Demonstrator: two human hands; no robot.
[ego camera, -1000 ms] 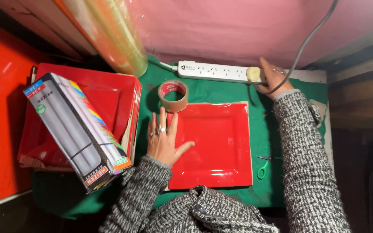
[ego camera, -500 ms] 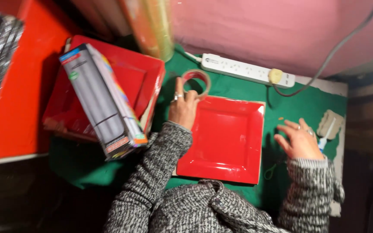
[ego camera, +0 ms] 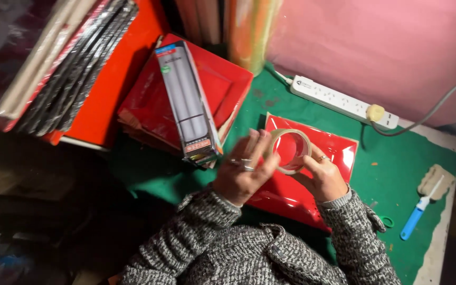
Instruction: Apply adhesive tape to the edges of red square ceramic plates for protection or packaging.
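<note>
A roll of brown packing tape [ego camera: 290, 151] is lifted above the red square plate [ego camera: 339, 150], held between both hands. My left hand [ego camera: 244, 171], with rings on its fingers, grips the roll's left side. My right hand [ego camera: 323, 177] holds the roll's right side from below. The red plate lies on the green cloth [ego camera: 397, 174], partly hidden under my hands and the roll.
A stack of red plates [ego camera: 228, 87] with a long grey box [ego camera: 188, 103] on top stands at the left. A white power strip [ego camera: 341, 101] lies at the back. A blue-handled cutter [ego camera: 418, 214], green scissors handle [ego camera: 386, 221] and a beige scrap [ego camera: 435, 182] lie at the right.
My left hand has lifted the tape roll off the cloth. My right hand came in from the right and took hold of it too. The camera swung left.
</note>
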